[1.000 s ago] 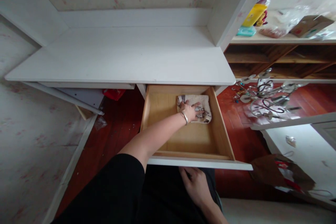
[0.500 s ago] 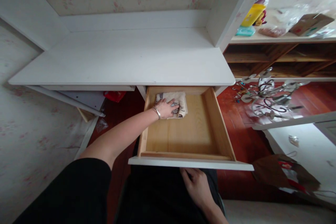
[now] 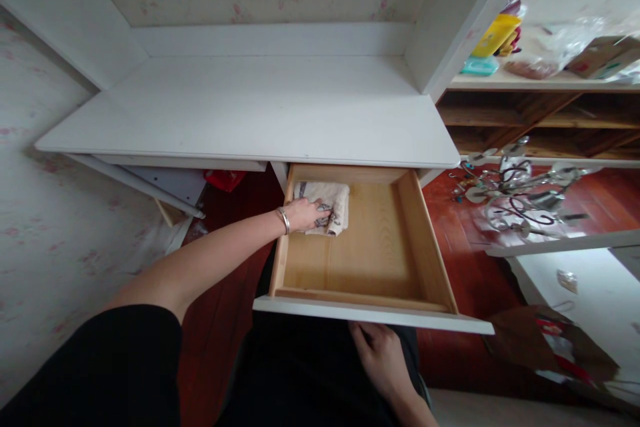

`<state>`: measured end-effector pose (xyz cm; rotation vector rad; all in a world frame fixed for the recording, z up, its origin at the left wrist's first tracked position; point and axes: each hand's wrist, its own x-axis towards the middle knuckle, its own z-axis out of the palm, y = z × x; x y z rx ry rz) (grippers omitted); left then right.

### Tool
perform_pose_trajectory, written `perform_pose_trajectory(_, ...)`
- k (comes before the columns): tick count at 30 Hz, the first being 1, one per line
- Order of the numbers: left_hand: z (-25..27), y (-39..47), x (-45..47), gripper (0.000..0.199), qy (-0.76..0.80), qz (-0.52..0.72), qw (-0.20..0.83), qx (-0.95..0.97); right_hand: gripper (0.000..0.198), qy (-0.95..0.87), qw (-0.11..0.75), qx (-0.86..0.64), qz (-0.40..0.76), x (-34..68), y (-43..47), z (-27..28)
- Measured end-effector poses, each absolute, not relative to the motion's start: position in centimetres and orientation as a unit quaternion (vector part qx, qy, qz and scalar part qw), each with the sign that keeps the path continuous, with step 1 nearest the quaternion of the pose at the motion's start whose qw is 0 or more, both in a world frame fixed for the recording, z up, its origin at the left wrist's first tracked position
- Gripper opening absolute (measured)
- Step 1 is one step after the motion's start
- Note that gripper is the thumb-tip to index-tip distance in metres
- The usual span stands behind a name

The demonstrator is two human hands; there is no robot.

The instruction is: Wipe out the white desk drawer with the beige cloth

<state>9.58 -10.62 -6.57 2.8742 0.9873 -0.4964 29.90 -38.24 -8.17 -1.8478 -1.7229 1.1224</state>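
A pulled-out wooden drawer point(image 3: 380, 247) with a white front point(image 3: 370, 315) hangs below the white desk top point(image 3: 250, 110). On its bottom, at the back left, lies a folded cream cloth point(image 3: 337, 199) with dark markings. My left hand point(image 3: 303, 215), with a bracelet at the wrist, presses down on the cloth and holds it against the wood. Below the drawer front is my right hand point(image 3: 383, 357), its fingers bent and their tips hidden at the front's lower edge. What those fingers grip, if anything, does not show.
A chandelier point(image 3: 530, 193) lies on the red wooden floor point(image 3: 450, 240) to the right. Beyond it, a shelf unit point(image 3: 530, 85) bears a yellow container point(image 3: 497, 35) and plastic bags. A brown bag point(image 3: 520, 340) sits at the lower right. A red object point(image 3: 225, 179) shows under the desk.
My left hand has slid the cloth leftward and a little toward the drawer's front. The whole view has shifted slightly, and my right hand stays by the drawer front.
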Motion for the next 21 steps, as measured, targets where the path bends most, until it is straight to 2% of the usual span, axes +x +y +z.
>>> perform_pose_trajectory(6, -4.9, -15.5, 9.4, 0.037, 0.227, -0.163, 0.075, 0.957, 0.043, -0.612, 0.187, -0.657, 0.399, 29.8, -38.1, -8.0)
perform_pose_trajectory(10, -4.5, -19.3, 9.0, 0.034, 0.198, -0.162, 0.097, 0.962, 0.044, -0.611, 0.191, -0.651, 0.408, 29.9, -38.1, -8.0)
perform_pose_trajectory(17, -4.8, -19.9, 10.4, 0.022, 0.189, -0.171, 0.106, 0.961, 0.047, -0.613, 0.184, -0.653, 0.405, 30.0, -38.3, -8.4)
perform_pose_trajectory(21, -5.7, -20.2, 13.7, 0.027, 0.175, -0.147, 0.082, 0.97, 0.046, -0.611, 0.193, -0.652, 0.406, 29.9, -38.3, -8.6)
